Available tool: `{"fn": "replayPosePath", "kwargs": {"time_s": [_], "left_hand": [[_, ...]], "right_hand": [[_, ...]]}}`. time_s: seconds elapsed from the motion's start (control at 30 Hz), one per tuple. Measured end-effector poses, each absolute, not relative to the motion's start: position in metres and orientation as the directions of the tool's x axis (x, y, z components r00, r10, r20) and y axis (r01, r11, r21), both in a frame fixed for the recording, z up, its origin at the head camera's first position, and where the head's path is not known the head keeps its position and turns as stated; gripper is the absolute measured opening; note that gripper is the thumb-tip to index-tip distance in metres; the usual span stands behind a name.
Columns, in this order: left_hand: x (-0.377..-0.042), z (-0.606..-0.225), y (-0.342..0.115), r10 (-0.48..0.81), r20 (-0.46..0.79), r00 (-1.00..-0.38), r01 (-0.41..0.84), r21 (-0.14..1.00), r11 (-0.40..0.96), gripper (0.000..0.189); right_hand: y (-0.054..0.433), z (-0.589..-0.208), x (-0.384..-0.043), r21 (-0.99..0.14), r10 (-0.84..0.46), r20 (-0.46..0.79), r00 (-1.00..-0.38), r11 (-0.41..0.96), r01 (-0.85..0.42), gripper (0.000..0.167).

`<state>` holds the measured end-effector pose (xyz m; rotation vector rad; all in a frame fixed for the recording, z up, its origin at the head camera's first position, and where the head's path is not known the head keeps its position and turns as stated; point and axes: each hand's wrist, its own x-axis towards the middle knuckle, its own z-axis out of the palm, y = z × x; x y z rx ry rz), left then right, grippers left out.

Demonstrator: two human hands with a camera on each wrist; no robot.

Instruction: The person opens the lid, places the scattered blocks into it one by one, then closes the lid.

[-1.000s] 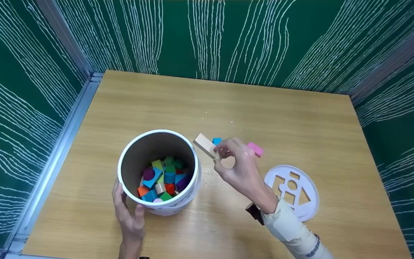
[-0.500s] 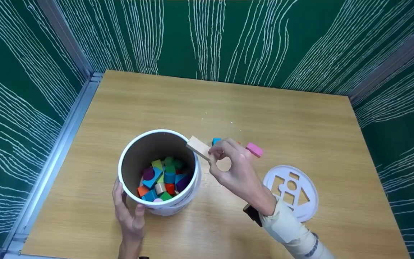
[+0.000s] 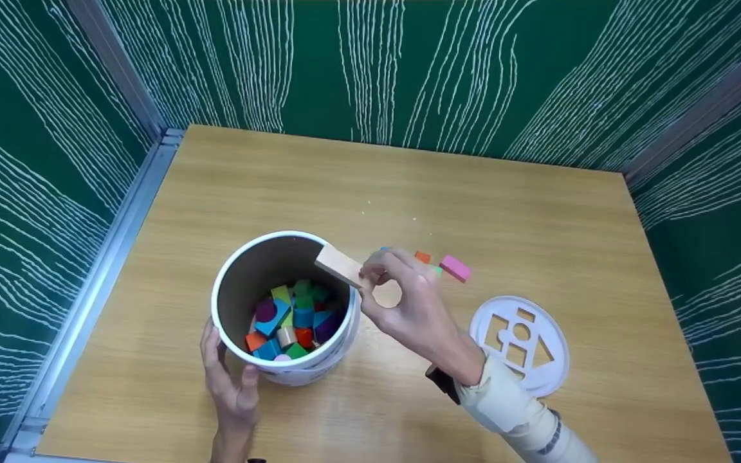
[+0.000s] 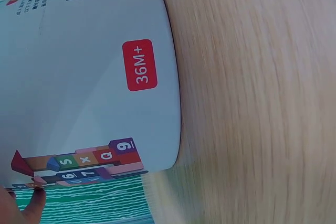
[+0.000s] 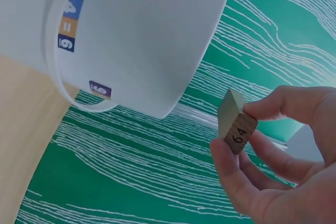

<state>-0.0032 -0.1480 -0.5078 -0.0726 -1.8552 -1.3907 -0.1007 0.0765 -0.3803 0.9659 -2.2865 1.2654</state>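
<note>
My right hand (image 3: pixel 412 308) pinches a plain wooden block (image 3: pixel 338 265) between thumb and fingers. The block's far end reaches over the right rim of a white bucket (image 3: pixel 219 283). In the right wrist view, "64" is printed on the near end of this wooden block (image 5: pixel 237 124). Colourful blocks (image 3: pixel 293 321) lie heaped inside the bucket. My left hand (image 3: pixel 232 386) rests against the bucket's near left side, fingers stretched along the wall and thumb at the front. Only a few fingertips (image 4: pixel 34 205) show at the lower left of the left wrist view, against the bucket's printed side.
A white disc with cut-out shapes (image 3: pixel 557 347) lies on the wooden table (image 3: pixel 505 206) beside my right forearm. A pink block (image 3: pixel 455 268) and an orange block (image 3: pixel 422 256) lie beyond my right hand, with green and blue ones partly hidden. Green walls surround the table.
My right hand has moved left with the wooden block, bringing its end from beside the bucket to over the rim. The left hand and the bucket have stayed in place.
</note>
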Motion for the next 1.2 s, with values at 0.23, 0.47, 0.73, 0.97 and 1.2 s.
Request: {"fn": "replayPosePath", "kwargs": {"time_s": [0.23, 0.47, 0.73, 0.97, 1.2], "left_hand": [[-0.006, -0.525, -0.154, -0.391, 0.623, -0.678, 0.478, 0.777, 0.409, 0.066], [-0.009, -0.540, -0.158, -0.401, 0.635, -0.660, 0.496, 0.769, 0.403, 0.065], [-0.007, -0.534, -0.157, -0.395, 0.622, -0.677, 0.477, 0.778, 0.409, 0.063], [-0.002, -0.508, -0.148, -0.396, 0.616, -0.681, 0.478, 0.783, 0.398, 0.059], [-0.003, -0.521, -0.153, -0.400, 0.593, -0.699, 0.449, 0.799, 0.399, 0.059]], "right_hand": [[0.066, -0.379, -0.099, -0.619, -0.414, 0.575, -0.706, 0.345, -0.706, 0.013], [0.064, -0.384, -0.099, -0.590, -0.413, 0.624, -0.663, 0.307, -0.747, 0.011], [0.061, -0.389, -0.101, -0.602, -0.440, 0.588, -0.678, 0.321, -0.731, 0.002], [0.058, -0.392, -0.100, -0.613, -0.478, 0.563, -0.674, 0.305, -0.728, 0.008], [0.053, -0.399, -0.101, -0.650, -0.502, 0.510, -0.699, 0.308, -0.695, 0.010]]}}
